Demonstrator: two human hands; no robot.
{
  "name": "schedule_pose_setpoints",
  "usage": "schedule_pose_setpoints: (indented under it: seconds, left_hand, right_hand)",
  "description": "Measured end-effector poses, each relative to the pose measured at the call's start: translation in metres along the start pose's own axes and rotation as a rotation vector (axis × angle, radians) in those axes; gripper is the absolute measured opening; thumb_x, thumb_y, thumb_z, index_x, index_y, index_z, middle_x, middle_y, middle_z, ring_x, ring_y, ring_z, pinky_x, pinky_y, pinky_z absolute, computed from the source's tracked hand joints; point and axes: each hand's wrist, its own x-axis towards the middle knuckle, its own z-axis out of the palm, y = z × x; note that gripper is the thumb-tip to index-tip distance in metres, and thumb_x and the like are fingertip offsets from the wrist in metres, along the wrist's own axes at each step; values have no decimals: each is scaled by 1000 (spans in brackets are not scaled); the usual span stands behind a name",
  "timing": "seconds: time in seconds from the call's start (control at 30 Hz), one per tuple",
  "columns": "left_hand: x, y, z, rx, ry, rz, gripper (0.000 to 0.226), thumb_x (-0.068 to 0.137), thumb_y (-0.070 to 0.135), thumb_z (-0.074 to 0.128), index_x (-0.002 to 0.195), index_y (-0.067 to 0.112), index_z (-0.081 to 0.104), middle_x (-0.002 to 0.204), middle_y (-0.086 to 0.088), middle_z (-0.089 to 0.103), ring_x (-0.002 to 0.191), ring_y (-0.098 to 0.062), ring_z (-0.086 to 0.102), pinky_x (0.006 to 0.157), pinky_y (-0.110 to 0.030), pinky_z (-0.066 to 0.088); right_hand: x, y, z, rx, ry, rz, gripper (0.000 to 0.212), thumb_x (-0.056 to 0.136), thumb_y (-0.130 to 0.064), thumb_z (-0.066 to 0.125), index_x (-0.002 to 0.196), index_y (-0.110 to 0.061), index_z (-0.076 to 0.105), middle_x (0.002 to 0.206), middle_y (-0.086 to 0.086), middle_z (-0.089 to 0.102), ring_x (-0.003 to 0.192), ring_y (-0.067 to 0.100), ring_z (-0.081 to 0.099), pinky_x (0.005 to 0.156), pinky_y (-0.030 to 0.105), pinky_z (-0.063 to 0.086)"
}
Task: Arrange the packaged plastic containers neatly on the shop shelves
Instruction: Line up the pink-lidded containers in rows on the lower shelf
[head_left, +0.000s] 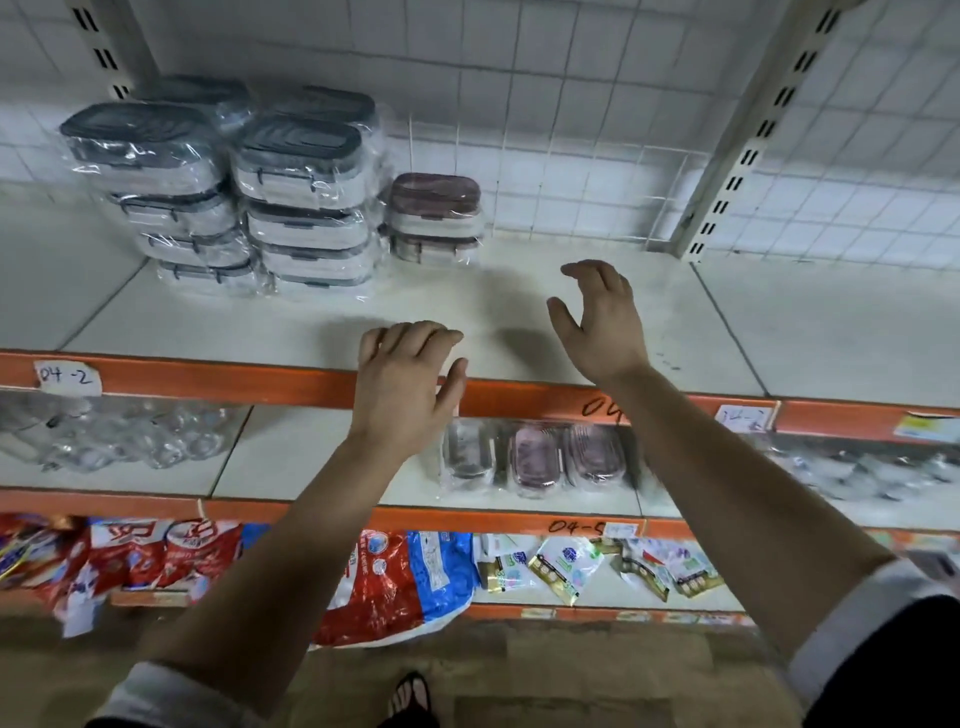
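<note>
- Left hand (410, 384) and right hand (602, 322) over top shelf (519, 322), fingers loosely spread, holding nothing.
- Containers back left of both hands, clear of the fingers; maroon stack (434, 218) nearest, just beyond left of the right hand.
- Grey stacks (311, 208): two in front, four packs each; more behind, count unclear.
- Maroon stack: two packs.
- Lower shelf (291, 452): three upright packs (535, 457), one grey, two maroon.
- Handwritten: "04-2" on tag (67, 376); "04" on orange rail (545, 400).
</note>
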Motion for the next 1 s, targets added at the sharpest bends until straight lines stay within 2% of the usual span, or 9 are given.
schedule_pose_setpoints:
  seconds: [0.3,0.47,0.57,0.63,0.73,0.83,1.0]
  left_hand:
    - [-62,106,10,-94,-32,72,29,87,28,57,108,12,69,109,-5,65,99,-30,59,86,-40,39]
    - [-100,142,44,-154,-204,-15,33,88,31,52,107,10,70,106,-5,66,97,-30,62,85,-40,44]
    - [-115,147,75,-176,-317,-60,31,89,25,62,112,5,68,110,-10,66,98,-34,62,85,-42,48]
    - [-122,147,97,-210,-402,-98,34,88,21,67,118,3,66,116,-13,64,105,-36,60,90,-43,47]
    - [-128,144,134,-251,-505,-155,40,90,22,65,127,5,61,124,-12,60,115,-33,54,99,-37,40]
    - [-128,135,180,-237,-557,-176,47,92,28,63,134,10,54,132,-10,54,122,-30,48,101,-32,36]
    - [-125,117,253,-74,-626,-219,71,88,40,65,149,20,34,159,-15,13,145,-37,17,115,-43,29]
  right_hand:
    - [-104,32,-53,107,113,-27,22,91,-18,60,109,-5,63,107,11,63,100,31,57,83,39,47]
    - [-169,58,-36,100,26,-22,22,90,-21,57,105,-5,63,100,11,60,95,31,55,75,32,40]
    - [-197,83,-10,69,-59,50,24,90,-19,60,108,-3,63,105,15,60,98,37,54,81,40,45]
    - [-210,102,9,39,-148,107,29,90,-19,62,114,-2,63,115,17,59,106,40,53,88,45,46]
    - [-227,129,39,25,-248,148,38,89,-19,64,121,0,61,124,20,57,116,42,50,96,49,44]
    - [-236,153,68,9,-267,196,40,88,-20,64,122,1,61,126,24,56,117,45,50,99,50,44]
    - [-228,188,107,-28,-301,228,47,90,-23,60,130,0,55,138,24,48,128,44,42,107,51,36]
